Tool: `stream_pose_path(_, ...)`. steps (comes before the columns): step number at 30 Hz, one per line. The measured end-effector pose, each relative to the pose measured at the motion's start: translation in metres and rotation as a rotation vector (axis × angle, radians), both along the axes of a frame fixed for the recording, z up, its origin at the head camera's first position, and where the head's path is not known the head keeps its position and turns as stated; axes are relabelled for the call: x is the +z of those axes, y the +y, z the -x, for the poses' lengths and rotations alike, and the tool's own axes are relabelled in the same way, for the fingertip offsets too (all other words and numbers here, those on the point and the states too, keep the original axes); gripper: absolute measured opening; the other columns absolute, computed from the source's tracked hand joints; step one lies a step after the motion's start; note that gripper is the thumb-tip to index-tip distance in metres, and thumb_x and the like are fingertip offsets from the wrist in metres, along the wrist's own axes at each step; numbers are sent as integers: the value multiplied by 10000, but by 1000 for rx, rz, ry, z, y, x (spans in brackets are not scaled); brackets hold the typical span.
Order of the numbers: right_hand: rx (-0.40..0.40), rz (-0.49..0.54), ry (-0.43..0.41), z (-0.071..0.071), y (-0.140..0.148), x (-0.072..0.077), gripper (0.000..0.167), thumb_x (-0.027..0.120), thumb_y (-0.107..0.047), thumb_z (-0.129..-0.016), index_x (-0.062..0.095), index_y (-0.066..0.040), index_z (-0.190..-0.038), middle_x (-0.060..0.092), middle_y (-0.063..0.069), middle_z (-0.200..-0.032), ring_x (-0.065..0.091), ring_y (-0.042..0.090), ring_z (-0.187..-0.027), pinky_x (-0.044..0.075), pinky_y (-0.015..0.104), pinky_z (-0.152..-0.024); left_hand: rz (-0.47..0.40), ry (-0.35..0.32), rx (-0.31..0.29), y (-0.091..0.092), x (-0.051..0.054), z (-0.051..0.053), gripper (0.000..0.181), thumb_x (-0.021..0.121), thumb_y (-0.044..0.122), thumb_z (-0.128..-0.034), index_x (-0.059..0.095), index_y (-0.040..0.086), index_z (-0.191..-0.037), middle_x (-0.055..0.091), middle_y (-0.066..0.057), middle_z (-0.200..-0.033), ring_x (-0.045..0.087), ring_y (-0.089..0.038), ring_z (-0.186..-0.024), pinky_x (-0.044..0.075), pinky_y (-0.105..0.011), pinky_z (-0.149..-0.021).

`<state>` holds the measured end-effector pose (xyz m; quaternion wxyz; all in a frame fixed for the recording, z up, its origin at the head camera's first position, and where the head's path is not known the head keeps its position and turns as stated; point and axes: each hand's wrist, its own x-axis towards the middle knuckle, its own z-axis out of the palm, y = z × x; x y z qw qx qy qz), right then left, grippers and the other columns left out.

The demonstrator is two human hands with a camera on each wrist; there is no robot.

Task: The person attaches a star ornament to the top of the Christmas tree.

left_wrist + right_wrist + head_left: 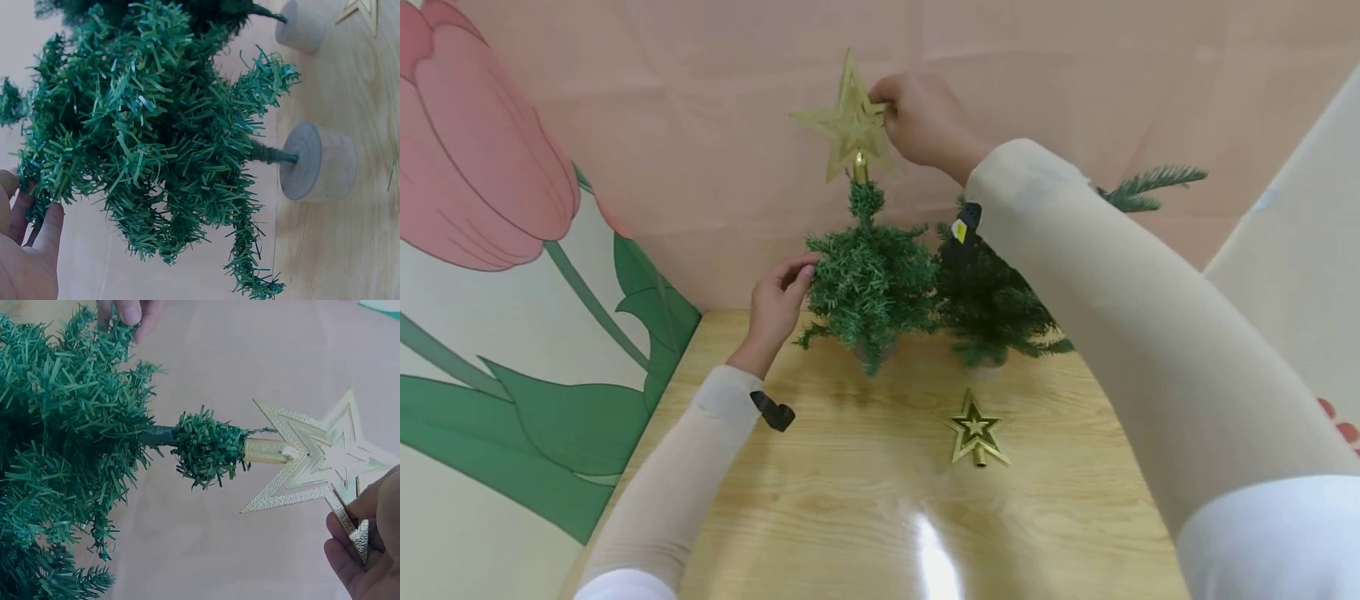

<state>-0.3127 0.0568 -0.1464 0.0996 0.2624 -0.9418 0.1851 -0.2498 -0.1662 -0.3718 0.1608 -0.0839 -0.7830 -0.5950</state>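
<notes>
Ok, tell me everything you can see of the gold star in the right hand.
The gold star has five points, with openwork outlines nested around a smaller star and a textured, shiny finish; metal or plastic, I can't tell. A short gold tube extends from its base. It stands roughly upright above the left green tree, the tube's end against the tree's tip; whether it's seated is unclear. The right hand pinches one point.

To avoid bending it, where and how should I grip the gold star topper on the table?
Gold star topper: probably pinch its upper right tip from the right; it seems to lie flat, this tip projects outward, and the tube stays free.
</notes>
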Motion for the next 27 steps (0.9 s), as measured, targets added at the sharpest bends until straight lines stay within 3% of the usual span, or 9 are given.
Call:
stream_pose_path(6,-5,-11,-17,2,-3,2,470,252,-94,-1046,413,-114,-1488,418,57,-1499,460,195,-1315,429,344,-996,20,18,22,-6,-2,1,325,559,388,-983,667,232,-1247,630,70,-1216,584,-103,-1079,499,-313,-900)
stream_pose_path(12,16,-33,-42,3,-5,0,484,218,-124,-1050,363,-116,-1512,375,56,-1526,448,195,-1319,417,335,-967,30,-1,25,-7,2,-4,313,553,334,-1001,657,196,-1262,626,48,-1233,580,-121,-1094,492,-327,-915)
stream_pose_path(17,72,13,31,-2,-10,-1,412,303,-225,-1074,506,-85,-1404,543,76,-1367,569,195,-1121,437,322,-927,33,4,15,0,17,-16,290,538,212,-1022,646,112,-1272,618,-43,-1259,579,-181,-1111,482,-354,-933)
stream_pose_path(21,30,70,43,-4,-11,-1,376,326,-234,-1069,527,-112,-1362,554,20,-1342,543,126,-1179,424,269,-980,45,1,7,6,29,-26,277,535,179,-1023,649,109,-1265,617,-69,-1258,579,-186,-1111,481,-337,-935)
stream_pose_path(27,-13,93,58,-4,-9,0,369,308,-193,-1063,551,-110,-1327,572,14,-1314,565,124,-1116,448,265,-921,57,4,0,10,34,-27,288,536,180,-1021,640,89,-1274,614,-90,-1259,576,-185,-1127,470,-337,-958)
